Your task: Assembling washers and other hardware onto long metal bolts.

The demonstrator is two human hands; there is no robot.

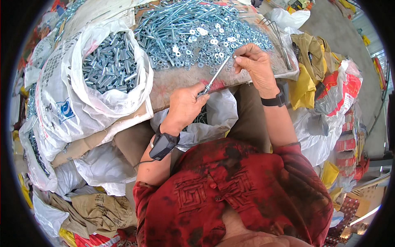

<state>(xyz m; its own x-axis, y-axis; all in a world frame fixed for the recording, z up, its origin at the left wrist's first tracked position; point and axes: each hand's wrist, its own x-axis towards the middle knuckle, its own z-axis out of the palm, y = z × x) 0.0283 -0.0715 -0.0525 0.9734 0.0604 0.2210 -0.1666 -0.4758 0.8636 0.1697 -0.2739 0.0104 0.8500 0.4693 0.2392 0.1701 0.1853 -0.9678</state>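
Note:
My left hand (pixel 186 103) is closed around the lower end of a long, thin metal bolt (pixel 219 72). The bolt slants up to the right, with a wider sleeve-like part by my thumb and fingers. At its upper tip, my right hand (pixel 256 66) has thumb and forefinger pinched together; whatever small piece they hold is too small to make out. Just beyond the hands, loose flat washers (pixel 201 46) are spread over the cloth-covered table (pixel 168 88). A heap of long bolts (pixel 158 31) lies behind them to the left.
On the left stands a white woven sack (pixel 53 94), its mouth rolled down around short metal sleeves (pixel 109 61). Between my knees hangs an open white bag (pixel 222 113). Bent metal rods (pixel 284 47) lie at the table's right edge. Plastic and yellow bags (pixel 304 88) crowd the right side.

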